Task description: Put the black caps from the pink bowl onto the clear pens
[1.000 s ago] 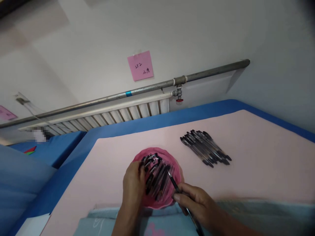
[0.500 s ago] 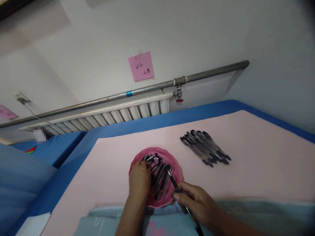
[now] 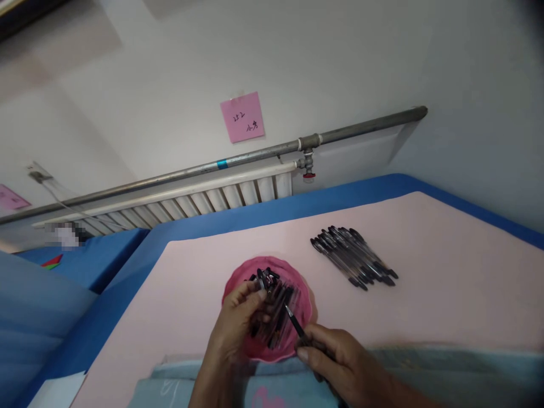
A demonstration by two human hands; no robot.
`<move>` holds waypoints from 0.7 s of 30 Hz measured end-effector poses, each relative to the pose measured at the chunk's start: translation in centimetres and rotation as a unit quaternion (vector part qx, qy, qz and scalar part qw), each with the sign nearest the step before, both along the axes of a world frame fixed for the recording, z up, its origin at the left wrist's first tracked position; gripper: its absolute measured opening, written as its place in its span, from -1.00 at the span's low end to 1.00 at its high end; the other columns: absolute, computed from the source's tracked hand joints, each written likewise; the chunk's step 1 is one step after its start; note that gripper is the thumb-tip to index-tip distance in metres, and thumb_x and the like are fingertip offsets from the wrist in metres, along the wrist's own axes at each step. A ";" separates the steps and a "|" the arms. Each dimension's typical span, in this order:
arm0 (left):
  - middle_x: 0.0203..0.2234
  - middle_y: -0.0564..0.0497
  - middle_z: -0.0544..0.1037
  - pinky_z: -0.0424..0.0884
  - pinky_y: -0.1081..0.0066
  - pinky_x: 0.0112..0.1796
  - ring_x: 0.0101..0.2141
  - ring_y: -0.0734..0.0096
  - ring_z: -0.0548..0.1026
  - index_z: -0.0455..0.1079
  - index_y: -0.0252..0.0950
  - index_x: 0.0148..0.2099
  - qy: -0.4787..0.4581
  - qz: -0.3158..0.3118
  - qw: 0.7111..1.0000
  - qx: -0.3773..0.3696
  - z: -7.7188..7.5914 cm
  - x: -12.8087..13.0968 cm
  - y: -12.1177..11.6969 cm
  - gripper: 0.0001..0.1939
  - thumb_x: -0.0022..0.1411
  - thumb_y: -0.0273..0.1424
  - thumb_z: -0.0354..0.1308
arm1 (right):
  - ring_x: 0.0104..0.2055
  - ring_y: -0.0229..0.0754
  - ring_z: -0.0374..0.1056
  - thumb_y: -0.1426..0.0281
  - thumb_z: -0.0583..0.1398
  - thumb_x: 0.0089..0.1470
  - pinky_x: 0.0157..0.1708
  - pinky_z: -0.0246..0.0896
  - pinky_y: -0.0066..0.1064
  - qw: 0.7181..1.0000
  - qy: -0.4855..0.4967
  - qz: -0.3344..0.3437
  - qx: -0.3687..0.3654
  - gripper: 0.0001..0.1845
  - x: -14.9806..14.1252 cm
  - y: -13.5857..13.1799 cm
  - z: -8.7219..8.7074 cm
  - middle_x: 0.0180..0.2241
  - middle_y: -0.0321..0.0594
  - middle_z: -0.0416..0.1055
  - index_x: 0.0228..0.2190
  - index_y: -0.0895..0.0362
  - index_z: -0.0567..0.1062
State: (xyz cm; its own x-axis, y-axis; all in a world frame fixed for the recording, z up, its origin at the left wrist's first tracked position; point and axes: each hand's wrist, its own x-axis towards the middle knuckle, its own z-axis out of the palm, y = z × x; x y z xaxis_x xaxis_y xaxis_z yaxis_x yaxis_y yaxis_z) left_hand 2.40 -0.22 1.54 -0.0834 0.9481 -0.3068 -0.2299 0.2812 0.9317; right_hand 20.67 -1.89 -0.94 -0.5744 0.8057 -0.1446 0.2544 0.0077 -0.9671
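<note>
a radiator (image 3: 216, 198) is seen centre-left; at lower centre, a dark cap (image 3: 261, 277) is pinched by the left hand (image 3: 236, 320) over a pink bowl (image 3: 305, 309), a pen (image 3: 294, 322) by the right hand (image 3: 334, 352); centre-right, a pen row (image 3: 352, 256) is spread on pink tabletop (image 3: 446, 266).

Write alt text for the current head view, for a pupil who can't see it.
A person's right hand holds an uncapped black pen over a pink, wavy-rimmed dish of pen parts, while the left hand pinches what looks like a pen cap. Capped pens lie bunched to the right on the pink tabletop.
</note>
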 end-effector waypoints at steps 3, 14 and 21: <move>-0.47 0.02 0.49 0.34 0.51 -0.48 -0.50 0.48 0.46 0.36 -0.34 -0.30 -0.100 -0.001 0.995 -0.016 -0.1 0.6 -0.4 -0.74 -0.07 -0.37 0.29 | -0.62 -0.35 0.10 0.21 0.03 0.00 -0.61 -0.03 -0.53 1.000 -0.002 0.016 0.013 -0.72 -0.1 -0.2 0.0 -0.68 -0.42 0.13 -0.62 0.09 0.15; -0.56 0.09 0.42 0.30 0.53 -0.48 -0.57 0.60 0.37 0.31 -0.34 -0.40 -0.116 -0.064 0.991 -0.010 -1.0 1.6 -0.9 -0.79 -0.05 -0.39 0.29 | -0.63 -0.37 0.03 0.26 0.07 -0.04 -0.63 -0.09 -0.53 0.999 0.016 -0.006 -0.028 -0.74 -0.1 0.1 0.0 -0.69 -0.45 0.09 -0.63 0.09 0.15; -0.65 0.10 0.37 0.20 0.54 -0.56 -0.63 0.59 0.32 0.32 -0.35 -0.43 -0.063 -0.085 0.994 -0.028 -1.3 1.8 -1.2 -0.76 -0.09 -0.34 0.30 | -0.62 -0.40 0.01 0.40 0.20 -0.28 -0.63 -0.09 -0.56 0.988 0.091 -0.092 -0.084 -0.79 -0.2 0.2 -0.6 -0.67 -0.50 0.11 -0.49 0.10 0.28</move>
